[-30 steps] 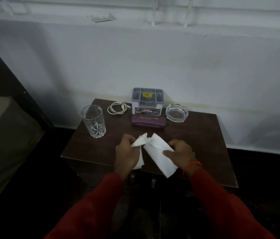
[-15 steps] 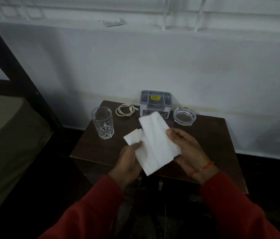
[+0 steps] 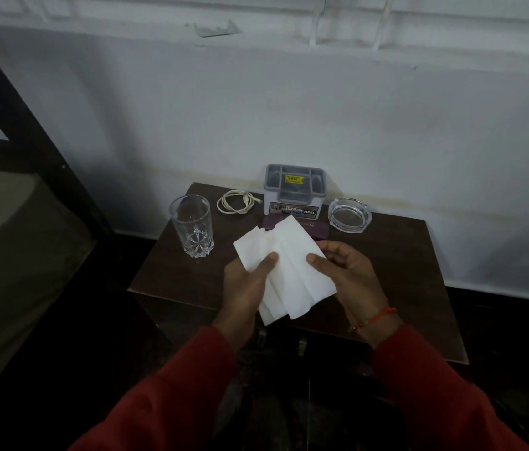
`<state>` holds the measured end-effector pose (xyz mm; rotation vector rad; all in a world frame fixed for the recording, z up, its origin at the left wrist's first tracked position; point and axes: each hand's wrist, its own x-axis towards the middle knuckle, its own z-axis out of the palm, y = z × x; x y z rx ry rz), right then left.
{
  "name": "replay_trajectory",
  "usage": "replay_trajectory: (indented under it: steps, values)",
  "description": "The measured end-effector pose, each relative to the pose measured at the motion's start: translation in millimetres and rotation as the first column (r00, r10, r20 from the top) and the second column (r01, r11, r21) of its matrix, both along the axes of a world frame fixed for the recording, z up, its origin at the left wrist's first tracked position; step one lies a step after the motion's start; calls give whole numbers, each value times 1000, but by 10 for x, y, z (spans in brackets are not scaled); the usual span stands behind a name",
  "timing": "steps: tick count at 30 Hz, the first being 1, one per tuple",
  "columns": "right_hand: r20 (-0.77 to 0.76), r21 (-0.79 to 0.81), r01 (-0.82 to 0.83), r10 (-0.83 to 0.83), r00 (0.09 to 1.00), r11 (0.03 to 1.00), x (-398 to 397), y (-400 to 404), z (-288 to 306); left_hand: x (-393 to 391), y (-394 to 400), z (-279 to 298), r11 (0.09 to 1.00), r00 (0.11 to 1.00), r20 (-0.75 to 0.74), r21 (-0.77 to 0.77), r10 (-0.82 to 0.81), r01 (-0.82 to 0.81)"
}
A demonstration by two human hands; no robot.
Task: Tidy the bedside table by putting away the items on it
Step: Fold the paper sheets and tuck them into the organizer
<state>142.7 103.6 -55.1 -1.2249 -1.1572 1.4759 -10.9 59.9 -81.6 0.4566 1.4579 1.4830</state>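
1. White tissue paper point(image 3: 289, 268), creased in loose folds, is held above the bedside table point(image 3: 396, 265).
2. Left hand point(image 3: 247, 288) pinches its left edge under the thumb.
3. Right hand point(image 3: 351, 275), thumb on top, grips its right edge.

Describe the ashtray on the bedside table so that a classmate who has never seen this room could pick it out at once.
Find the dark wooden bedside table standing against the white wall. Along its back edge, look just right of the grey compartment box. The ashtray sits there: clear glass like the tumbler on the left, but low, wide and round, with a thick rim.
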Motion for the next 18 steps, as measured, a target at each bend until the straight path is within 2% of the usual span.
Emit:
replay_trajectory:
  steps: [2,4,7,11,12,14,16,18]
  values:
    - [129,132,37,-54,990,991,-4,-23,-8,22,3,-6,1000,996,-86,11,6,-5]
    - [238,294,2,-75,968,956,-24,-65,-1,58,3,-6,1000,994,-108,20,12,-10]
    - [481,548,-232,-76,873,804,-51,-137,1,97,11,15,999,997,-75,38,30,-27]
    - [700,535,-457,-71,710,711,-81,-234,-11,85,-2,5,998,1000,-12,56,13,-12]
    - [710,524,-476,-54,702,706,-85,-240,-22,80,-6,-2,998,1000,-3,62,8,-8]
    - [611,506,-410,20,791,759,-92,-215,-35,80,2,11,997,999,21,60,41,-43]
    - [375,416,-212,45,926,884,-86,-167,-13,80,20,44,994,995,56,64,84,-88]
    - [195,299,-17,-44,980,954,-56,-105,-19,69,33,50,994,991,105,67,77,-85]
